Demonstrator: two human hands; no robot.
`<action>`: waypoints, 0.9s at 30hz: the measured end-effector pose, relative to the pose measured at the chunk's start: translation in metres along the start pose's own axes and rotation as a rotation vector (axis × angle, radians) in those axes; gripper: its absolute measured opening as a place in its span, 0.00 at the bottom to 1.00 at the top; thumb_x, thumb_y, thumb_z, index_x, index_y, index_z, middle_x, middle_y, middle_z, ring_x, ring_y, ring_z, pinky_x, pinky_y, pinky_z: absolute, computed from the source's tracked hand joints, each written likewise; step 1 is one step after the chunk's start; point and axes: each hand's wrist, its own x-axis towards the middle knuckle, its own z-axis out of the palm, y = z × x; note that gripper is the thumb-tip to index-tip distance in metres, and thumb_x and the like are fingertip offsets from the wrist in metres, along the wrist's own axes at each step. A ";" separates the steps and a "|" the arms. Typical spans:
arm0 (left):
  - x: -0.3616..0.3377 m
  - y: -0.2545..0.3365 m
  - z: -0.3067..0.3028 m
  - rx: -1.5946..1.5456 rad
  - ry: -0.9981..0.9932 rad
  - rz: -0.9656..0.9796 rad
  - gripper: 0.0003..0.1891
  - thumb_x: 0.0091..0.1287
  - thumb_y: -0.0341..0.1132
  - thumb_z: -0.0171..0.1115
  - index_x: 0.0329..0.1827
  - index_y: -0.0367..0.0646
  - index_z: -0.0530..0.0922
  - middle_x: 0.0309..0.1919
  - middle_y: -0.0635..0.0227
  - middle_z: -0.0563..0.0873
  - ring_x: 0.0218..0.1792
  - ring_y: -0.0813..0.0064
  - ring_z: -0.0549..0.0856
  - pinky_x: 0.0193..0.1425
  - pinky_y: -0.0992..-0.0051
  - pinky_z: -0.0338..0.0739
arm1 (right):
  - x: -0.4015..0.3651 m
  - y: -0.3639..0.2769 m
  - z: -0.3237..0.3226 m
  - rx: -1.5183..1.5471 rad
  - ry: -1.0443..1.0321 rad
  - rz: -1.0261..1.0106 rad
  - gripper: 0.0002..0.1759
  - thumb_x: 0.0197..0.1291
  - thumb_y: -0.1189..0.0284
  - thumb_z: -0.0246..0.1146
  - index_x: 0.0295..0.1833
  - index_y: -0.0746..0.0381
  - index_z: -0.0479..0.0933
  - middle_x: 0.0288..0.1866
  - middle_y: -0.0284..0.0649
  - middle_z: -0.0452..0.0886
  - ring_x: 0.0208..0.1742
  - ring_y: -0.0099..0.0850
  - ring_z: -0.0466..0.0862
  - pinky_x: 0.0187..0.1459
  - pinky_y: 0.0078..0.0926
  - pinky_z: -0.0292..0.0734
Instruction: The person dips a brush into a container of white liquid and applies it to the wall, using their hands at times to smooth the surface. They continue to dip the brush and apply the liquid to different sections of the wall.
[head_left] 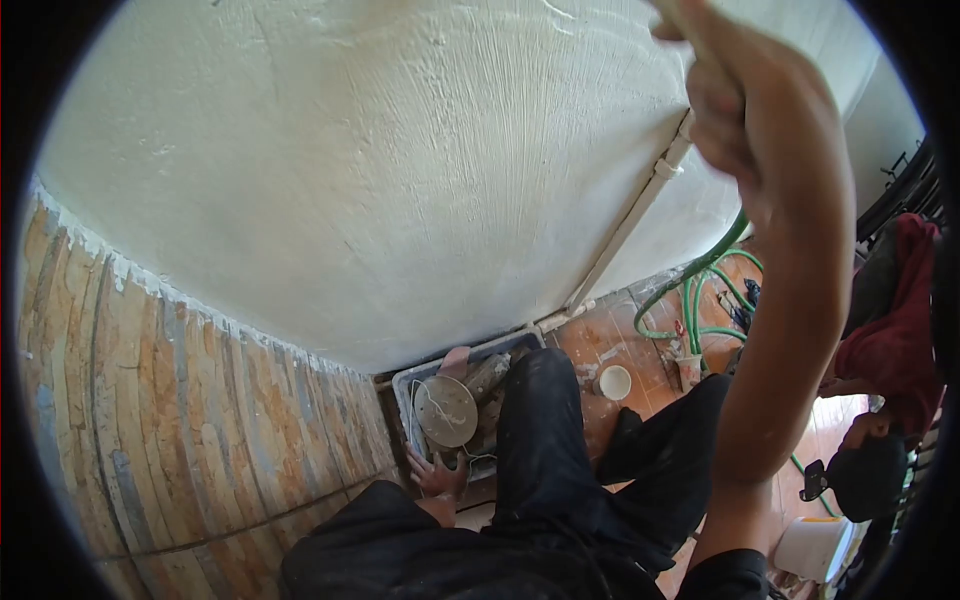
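Observation:
My left hand is low in the view, its fingers spread against the near edge of a grey tub. Inside the tub lies a round, stained lid with a pale cord across it. My right hand is raised at the upper right, before the white wall. Its fingers are curled and blurred; what they hold, if anything, I cannot make out. The wall has a rough, streaky white coating.
A white pipe runs down the wall. Green hoses, a white cup and another cup are on the tiled floor. Stone-patterned cladding fills the left. At right are a person in red and a white bucket.

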 end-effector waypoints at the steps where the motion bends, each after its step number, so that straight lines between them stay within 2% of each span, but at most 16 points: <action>1: -0.001 0.000 0.000 -0.016 0.010 0.000 0.34 0.53 0.61 0.59 0.51 0.41 0.81 0.74 0.51 0.46 0.73 0.53 0.49 0.64 0.53 0.56 | -0.010 0.012 -0.006 -0.072 0.028 -0.108 0.18 0.64 0.62 0.59 0.39 0.69 0.76 0.15 0.20 0.56 0.13 0.10 0.53 0.15 0.13 0.44; 2: 0.000 0.003 0.001 -0.036 0.026 -0.001 0.33 0.52 0.60 0.61 0.49 0.39 0.82 0.75 0.53 0.45 0.73 0.53 0.50 0.64 0.53 0.56 | -0.019 0.028 -0.013 -0.216 0.069 -0.209 0.17 0.65 0.63 0.59 0.34 0.69 0.78 0.15 0.21 0.60 0.13 0.11 0.55 0.15 0.14 0.46; 3: 0.000 0.002 0.000 -0.037 0.042 -0.006 0.33 0.52 0.60 0.61 0.49 0.39 0.82 0.75 0.53 0.45 0.73 0.53 0.50 0.64 0.53 0.56 | -0.036 0.034 -0.016 -0.427 0.139 -0.175 0.19 0.62 0.62 0.58 0.32 0.70 0.79 0.14 0.34 0.67 0.19 0.19 0.65 0.22 0.24 0.59; 6: 0.002 0.002 -0.009 -0.008 -0.009 0.026 0.33 0.53 0.61 0.59 0.51 0.41 0.82 0.74 0.50 0.48 0.73 0.52 0.51 0.63 0.53 0.57 | -0.090 0.093 -0.013 -0.181 0.085 0.145 0.15 0.63 0.67 0.58 0.36 0.71 0.78 0.16 0.36 0.70 0.21 0.18 0.68 0.23 0.21 0.62; 8: 0.000 0.006 -0.011 -0.014 -0.019 0.012 0.34 0.53 0.62 0.59 0.51 0.41 0.82 0.74 0.50 0.48 0.72 0.51 0.51 0.64 0.53 0.57 | -0.126 0.166 0.001 -0.133 0.015 0.124 0.15 0.64 0.67 0.58 0.38 0.71 0.79 0.20 0.47 0.77 0.23 0.26 0.76 0.28 0.29 0.70; 9: 0.001 0.007 -0.007 -0.008 -0.008 0.019 0.34 0.53 0.62 0.59 0.51 0.41 0.82 0.74 0.50 0.48 0.72 0.51 0.51 0.64 0.53 0.57 | -0.143 0.186 0.012 -0.220 -0.041 0.268 0.15 0.64 0.67 0.57 0.39 0.71 0.79 0.23 0.53 0.78 0.26 0.33 0.81 0.31 0.33 0.72; 10: 0.002 0.007 -0.004 -0.001 -0.022 0.004 0.34 0.53 0.62 0.59 0.51 0.41 0.82 0.74 0.50 0.48 0.72 0.51 0.51 0.64 0.52 0.57 | -0.153 0.197 0.025 -0.233 -0.089 0.381 0.15 0.64 0.67 0.57 0.39 0.71 0.79 0.24 0.53 0.79 0.28 0.37 0.83 0.31 0.32 0.73; 11: 0.000 0.003 -0.002 0.009 -0.039 -0.010 0.34 0.53 0.63 0.59 0.50 0.41 0.82 0.74 0.50 0.48 0.72 0.51 0.51 0.64 0.52 0.57 | -0.158 0.218 0.039 -0.173 -0.111 0.380 0.16 0.64 0.66 0.56 0.37 0.71 0.78 0.22 0.53 0.78 0.26 0.40 0.82 0.30 0.31 0.73; 12: 0.000 0.003 -0.004 0.019 -0.032 0.001 0.34 0.53 0.63 0.59 0.50 0.41 0.82 0.74 0.50 0.48 0.72 0.51 0.51 0.64 0.52 0.57 | -0.151 0.206 0.046 -0.162 -0.098 0.382 0.16 0.64 0.66 0.56 0.37 0.71 0.78 0.22 0.53 0.78 0.26 0.40 0.82 0.30 0.31 0.73; 14: 0.000 0.003 -0.005 -0.008 -0.015 0.017 0.35 0.53 0.65 0.57 0.51 0.43 0.82 0.74 0.51 0.47 0.72 0.51 0.51 0.65 0.52 0.56 | -0.118 0.170 0.058 -0.007 -0.079 0.338 0.19 0.64 0.63 0.54 0.35 0.70 0.80 0.16 0.42 0.74 0.20 0.25 0.75 0.26 0.27 0.69; 18: 0.001 0.006 0.001 -0.030 0.031 0.017 0.37 0.53 0.67 0.55 0.53 0.44 0.81 0.74 0.51 0.46 0.73 0.51 0.50 0.66 0.52 0.54 | -0.047 0.084 0.069 0.041 -0.029 0.014 0.22 0.63 0.61 0.55 0.34 0.71 0.80 0.15 0.43 0.73 0.20 0.25 0.73 0.27 0.29 0.68; 20: 0.001 0.003 -0.009 -0.029 -0.085 -0.013 0.39 0.52 0.68 0.53 0.55 0.45 0.80 0.74 0.51 0.46 0.73 0.51 0.50 0.67 0.52 0.53 | -0.019 0.043 0.069 0.078 0.004 -0.160 0.23 0.63 0.60 0.55 0.33 0.72 0.80 0.14 0.43 0.72 0.19 0.25 0.72 0.25 0.30 0.67; 22: -0.002 -0.009 -0.006 -0.010 -0.067 -0.007 0.39 0.52 0.68 0.53 0.55 0.45 0.80 0.74 0.51 0.46 0.73 0.51 0.50 0.67 0.52 0.54 | 0.005 0.031 0.076 0.143 0.121 -0.337 0.23 0.63 0.61 0.55 0.31 0.72 0.80 0.13 0.38 0.70 0.16 0.23 0.69 0.23 0.29 0.65; 23: -0.001 -0.010 0.000 -0.007 -0.043 -0.001 0.39 0.52 0.69 0.53 0.55 0.45 0.80 0.74 0.51 0.46 0.73 0.51 0.50 0.67 0.52 0.54 | 0.007 0.028 0.070 0.138 0.127 -0.332 0.23 0.63 0.61 0.55 0.31 0.72 0.80 0.13 0.38 0.70 0.16 0.23 0.69 0.23 0.29 0.65; 25: 0.000 -0.008 0.014 -0.015 0.006 0.004 0.39 0.52 0.69 0.53 0.55 0.45 0.80 0.74 0.51 0.46 0.73 0.51 0.50 0.67 0.52 0.54 | 0.008 0.024 0.053 0.182 -0.001 -0.217 0.22 0.60 0.65 0.56 0.21 0.73 0.74 0.14 0.52 0.71 0.16 0.36 0.72 0.27 0.38 0.68; 27: 0.001 -0.003 0.014 -0.027 0.036 0.006 0.39 0.52 0.69 0.53 0.55 0.45 0.80 0.74 0.51 0.46 0.73 0.51 0.50 0.67 0.52 0.54 | 0.009 0.044 0.040 0.171 -0.005 -0.258 0.22 0.60 0.64 0.56 0.24 0.73 0.76 0.15 0.51 0.72 0.17 0.35 0.74 0.28 0.36 0.70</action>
